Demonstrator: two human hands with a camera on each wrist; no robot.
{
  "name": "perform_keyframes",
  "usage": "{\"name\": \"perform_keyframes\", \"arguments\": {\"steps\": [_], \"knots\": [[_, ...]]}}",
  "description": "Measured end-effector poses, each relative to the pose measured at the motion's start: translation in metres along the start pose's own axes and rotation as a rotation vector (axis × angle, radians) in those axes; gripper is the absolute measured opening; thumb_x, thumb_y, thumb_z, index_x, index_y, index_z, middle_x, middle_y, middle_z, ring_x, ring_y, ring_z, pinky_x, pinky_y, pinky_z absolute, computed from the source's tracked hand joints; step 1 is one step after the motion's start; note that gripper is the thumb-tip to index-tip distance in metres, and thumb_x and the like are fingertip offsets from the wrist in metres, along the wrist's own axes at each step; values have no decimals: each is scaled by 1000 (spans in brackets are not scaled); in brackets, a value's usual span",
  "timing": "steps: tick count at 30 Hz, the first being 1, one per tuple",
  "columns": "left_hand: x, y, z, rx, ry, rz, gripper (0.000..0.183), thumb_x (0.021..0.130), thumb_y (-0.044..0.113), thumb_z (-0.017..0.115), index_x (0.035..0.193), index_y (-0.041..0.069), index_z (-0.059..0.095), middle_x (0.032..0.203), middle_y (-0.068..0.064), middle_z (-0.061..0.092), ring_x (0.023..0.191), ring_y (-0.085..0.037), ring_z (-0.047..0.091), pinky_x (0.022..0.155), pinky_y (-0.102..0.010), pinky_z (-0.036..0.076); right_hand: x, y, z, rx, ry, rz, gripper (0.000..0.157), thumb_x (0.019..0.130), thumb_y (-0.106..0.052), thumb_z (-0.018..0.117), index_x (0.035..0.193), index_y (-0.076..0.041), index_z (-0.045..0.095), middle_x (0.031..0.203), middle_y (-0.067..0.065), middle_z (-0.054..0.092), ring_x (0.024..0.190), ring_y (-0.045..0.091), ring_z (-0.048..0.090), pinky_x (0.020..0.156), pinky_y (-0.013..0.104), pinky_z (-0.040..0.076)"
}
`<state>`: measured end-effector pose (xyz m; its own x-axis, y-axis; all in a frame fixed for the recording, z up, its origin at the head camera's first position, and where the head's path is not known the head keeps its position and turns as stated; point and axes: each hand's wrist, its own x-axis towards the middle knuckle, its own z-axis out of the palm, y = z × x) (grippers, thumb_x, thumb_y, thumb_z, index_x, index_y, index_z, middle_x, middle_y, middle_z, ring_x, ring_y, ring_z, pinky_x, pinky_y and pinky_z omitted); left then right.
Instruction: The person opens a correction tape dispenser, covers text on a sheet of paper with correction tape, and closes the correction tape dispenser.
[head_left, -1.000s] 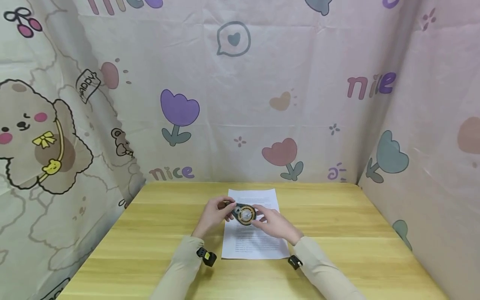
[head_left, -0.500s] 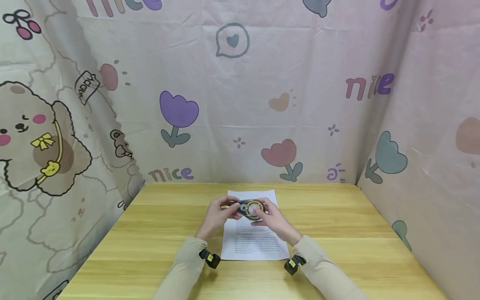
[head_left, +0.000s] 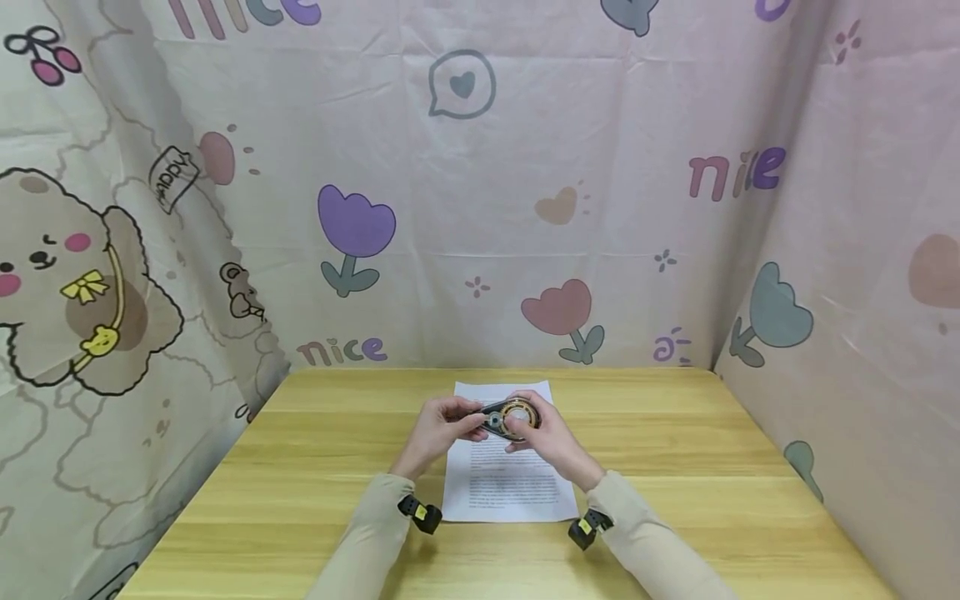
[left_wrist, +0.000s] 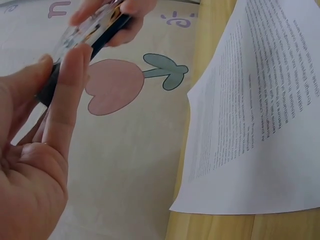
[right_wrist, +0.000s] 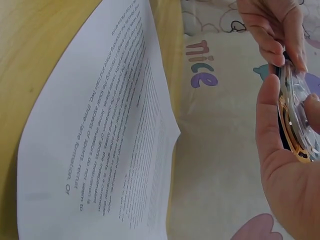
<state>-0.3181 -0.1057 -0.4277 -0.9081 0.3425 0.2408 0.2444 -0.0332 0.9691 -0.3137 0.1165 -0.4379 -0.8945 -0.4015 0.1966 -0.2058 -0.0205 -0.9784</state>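
Note:
A teardrop-shaped correction tape (head_left: 496,421), with dark edging and a clear face over an orange-ringed wheel, is held between both hands above a printed sheet of paper (head_left: 504,492). My left hand (head_left: 438,432) pinches its narrow end between thumb and fingers, covering the tip. Around the wide end, my right hand (head_left: 553,435) grips with the thumb pressed on the face and fingers behind. The right wrist view shows the correction tape (right_wrist: 290,117) edge-on, its wheel side towards the right thumb. In the left wrist view the fingers (left_wrist: 67,95) overlap its narrow end.
The paper lies on a wooden table (head_left: 322,517), beneath the hands. A patterned cloth (head_left: 465,208) hangs behind the table and along both sides. Each wrist wears a small black camera, such as the left camera (head_left: 422,514).
The correction tape has shifted right and turned more level. My right hand has gone from fingertips at its wide end to a fuller grip with the thumb on its face. My left hand still pinches it.

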Motion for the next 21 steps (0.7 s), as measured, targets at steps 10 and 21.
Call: {"name": "perform_keyframes", "arguments": {"steps": [10,21], "knots": [[-2,-2,-5,66,-66,-39,28,88,6,71,110,-11,68,97,-24,71,74,-20,74,74,-35,62,-3,2,-4,-47,-36,32,40,98,-15,60,134,-4,45,129,26,48,101,25,64,80,42,62],[-2,-9,-16,64,27,-53,32,89,8,71,115,-9,66,105,-29,68,77,-18,74,77,-35,62,-1,6,-3,-28,58,53,40,96,-14,63,131,-4,47,127,25,50,99,24,64,80,42,62]]}}
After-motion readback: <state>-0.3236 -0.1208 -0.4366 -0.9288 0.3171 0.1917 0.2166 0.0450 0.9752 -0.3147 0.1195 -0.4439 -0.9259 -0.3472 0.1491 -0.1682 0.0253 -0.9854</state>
